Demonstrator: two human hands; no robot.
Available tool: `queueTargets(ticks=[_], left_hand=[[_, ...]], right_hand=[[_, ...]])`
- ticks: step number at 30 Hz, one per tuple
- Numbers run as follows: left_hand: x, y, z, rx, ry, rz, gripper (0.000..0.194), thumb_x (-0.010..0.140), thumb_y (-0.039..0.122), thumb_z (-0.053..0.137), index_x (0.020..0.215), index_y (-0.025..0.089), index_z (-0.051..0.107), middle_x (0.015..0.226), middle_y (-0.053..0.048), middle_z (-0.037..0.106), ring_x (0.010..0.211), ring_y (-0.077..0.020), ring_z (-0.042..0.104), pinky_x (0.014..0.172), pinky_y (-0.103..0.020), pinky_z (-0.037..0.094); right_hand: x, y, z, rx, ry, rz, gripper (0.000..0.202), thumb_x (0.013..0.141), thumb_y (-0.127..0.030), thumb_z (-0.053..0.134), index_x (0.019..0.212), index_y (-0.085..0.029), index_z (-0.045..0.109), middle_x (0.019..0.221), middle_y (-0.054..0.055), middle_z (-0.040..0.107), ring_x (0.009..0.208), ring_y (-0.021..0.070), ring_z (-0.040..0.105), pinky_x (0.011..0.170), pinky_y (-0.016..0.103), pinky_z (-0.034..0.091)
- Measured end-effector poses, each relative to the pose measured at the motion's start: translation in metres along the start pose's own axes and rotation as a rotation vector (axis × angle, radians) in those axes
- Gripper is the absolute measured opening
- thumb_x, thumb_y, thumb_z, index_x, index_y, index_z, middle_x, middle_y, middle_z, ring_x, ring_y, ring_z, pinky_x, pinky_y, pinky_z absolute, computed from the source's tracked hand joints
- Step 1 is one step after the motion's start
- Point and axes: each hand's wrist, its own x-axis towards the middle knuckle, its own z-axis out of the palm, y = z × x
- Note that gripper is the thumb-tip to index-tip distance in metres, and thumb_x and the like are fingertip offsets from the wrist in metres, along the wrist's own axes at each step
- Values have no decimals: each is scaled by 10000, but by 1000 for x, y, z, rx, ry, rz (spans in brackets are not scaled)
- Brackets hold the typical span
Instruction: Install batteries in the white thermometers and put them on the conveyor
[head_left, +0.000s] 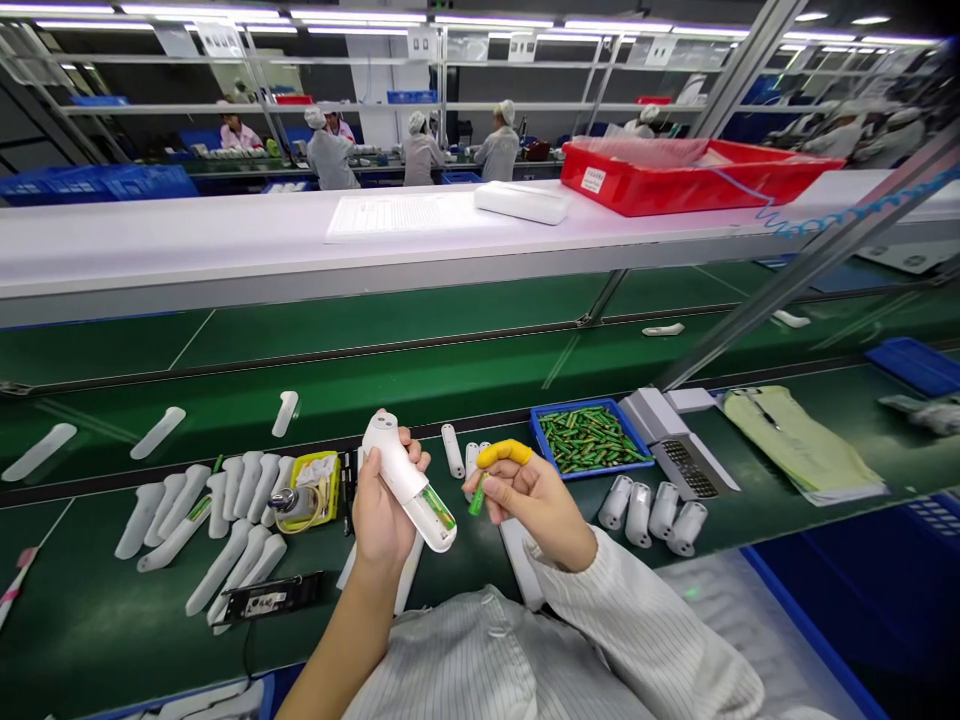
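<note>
My left hand (382, 500) is wrapped round a white handheld thermometer (405, 470), tilted with its sensor end up and left. Its battery compartment is uncovered, and a green battery (439, 506) shows inside. Just to the right, my right hand (536, 497) pinches a green battery (477, 497) between thumb and fingers, apart from the thermometer. A yellow finger cover (504, 453) sits on one finger of that hand. Behind it stands a blue tray (592, 472) heaped with green batteries. Several small white housings stand partly hidden between my hands.
White thermometer bodies (176, 500) lie in rows at left, beside a yellow tray (326, 490) and a black device (271, 597). White cylindrical parts (639, 512) and yellow-green papers (799, 440) are at right. White parts lie on the green belt (450, 370). A red bin (675, 185) stands on the shelf.
</note>
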Motion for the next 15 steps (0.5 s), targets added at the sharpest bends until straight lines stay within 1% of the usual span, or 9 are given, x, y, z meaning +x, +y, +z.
queueTargets(ticks=[2, 4, 6, 7, 9, 10, 12, 13, 15], left_hand=[[-2, 0, 0, 7, 8, -5, 185, 846, 261, 506, 999, 194, 584, 850, -28, 506, 670, -100, 458, 625, -226, 447], [-6, -2, 2, 25, 18, -12, 160, 840, 284, 529, 941, 177, 592, 873, -34, 513, 684, -103, 464, 641, -230, 450], [-12, -5, 6, 44, 27, -26, 165, 825, 308, 558, 923, 179, 592, 882, -31, 518, 693, -105, 471, 652, -232, 453], [-13, -6, 7, 54, 38, -24, 176, 818, 318, 572, 931, 185, 591, 882, -28, 522, 696, -105, 476, 655, -231, 454], [-15, -9, 8, 66, 83, -4, 200, 808, 333, 593, 949, 190, 591, 882, -25, 535, 708, -106, 494, 667, -230, 456], [-15, -10, 8, 65, 117, 15, 205, 803, 336, 604, 944, 188, 592, 880, -25, 542, 714, -104, 503, 675, -229, 458], [-13, -12, 7, 55, 182, 71, 195, 800, 333, 616, 924, 184, 596, 876, -25, 556, 724, -100, 518, 697, -225, 463], [-12, -13, 6, 56, 201, 97, 186, 804, 328, 616, 925, 188, 598, 874, -22, 563, 727, -96, 524, 711, -223, 466], [-11, -13, 6, 84, 208, 140, 190, 813, 328, 617, 956, 203, 604, 873, -15, 580, 753, -94, 546, 747, -216, 471]], right_hand=[[-1, -3, 3, -21, 96, -19, 324, 713, -430, 721, 826, -178, 551, 722, 37, 673, 415, 66, 465, 443, 238, 373], [-2, 0, 12, -98, 189, -84, 311, 691, -430, 735, 781, -182, 571, 644, 13, 632, 449, 92, 485, 449, 251, 385], [-4, 7, 22, -255, 234, -182, 258, 706, -407, 730, 765, -193, 599, 606, -12, 570, 506, 107, 484, 480, 259, 396], [-5, 10, 26, -352, 226, -233, 224, 727, -393, 716, 764, -198, 611, 615, -16, 547, 526, 108, 469, 493, 261, 395], [-10, 17, 31, -535, 144, -315, 174, 780, -365, 672, 829, -203, 632, 736, 12, 565, 581, 116, 477, 526, 273, 412], [-12, 20, 31, -602, 88, -352, 195, 785, -355, 667, 905, -204, 635, 844, 39, 585, 632, 131, 507, 550, 284, 434], [-18, 26, 29, -690, 3, -413, 312, 800, -310, 648, 1092, -214, 596, 1077, 91, 578, 814, 186, 573, 633, 314, 485], [-21, 29, 27, -709, -7, -442, 368, 814, -276, 627, 1171, -224, 558, 1159, 103, 563, 918, 213, 580, 687, 329, 502], [-24, 35, 23, -688, 38, -481, 386, 834, -224, 591, 1215, -243, 533, 1213, 100, 565, 1067, 242, 556, 790, 360, 510]])
